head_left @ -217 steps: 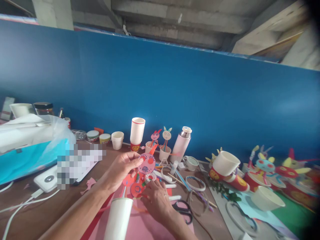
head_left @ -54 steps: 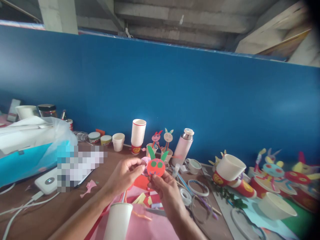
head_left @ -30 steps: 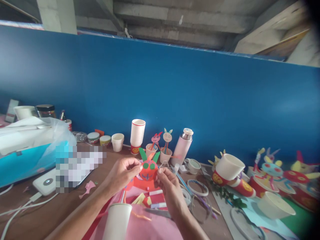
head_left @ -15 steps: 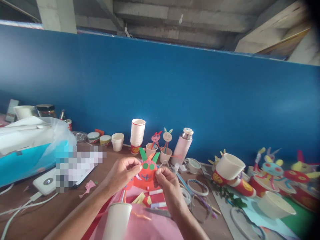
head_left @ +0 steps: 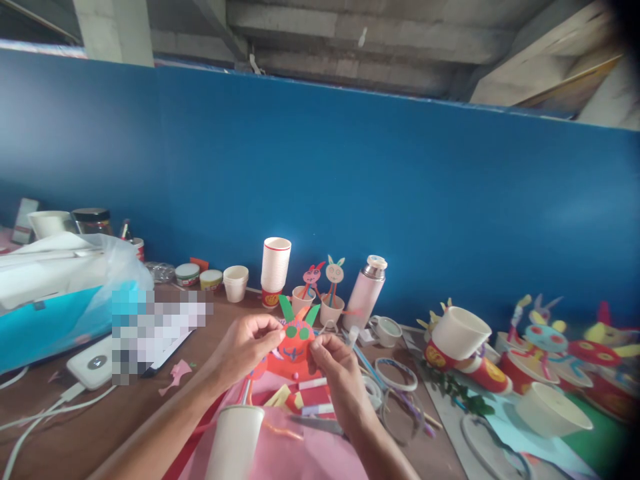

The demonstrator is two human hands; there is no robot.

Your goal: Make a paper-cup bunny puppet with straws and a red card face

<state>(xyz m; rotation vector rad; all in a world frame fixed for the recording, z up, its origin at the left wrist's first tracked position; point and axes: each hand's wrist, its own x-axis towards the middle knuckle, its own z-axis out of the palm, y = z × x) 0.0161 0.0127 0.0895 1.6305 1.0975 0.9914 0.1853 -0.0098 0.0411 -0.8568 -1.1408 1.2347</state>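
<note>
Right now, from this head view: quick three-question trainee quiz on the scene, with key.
1. True or false: the left hand and the right hand both pinch the red paper face.
2. The face's ears are: A green, B yellow, C blue?
3. Fill in: the flask stands to the ____ of the cup stack.
Key: 1 true; 2 A; 3 right.
</note>
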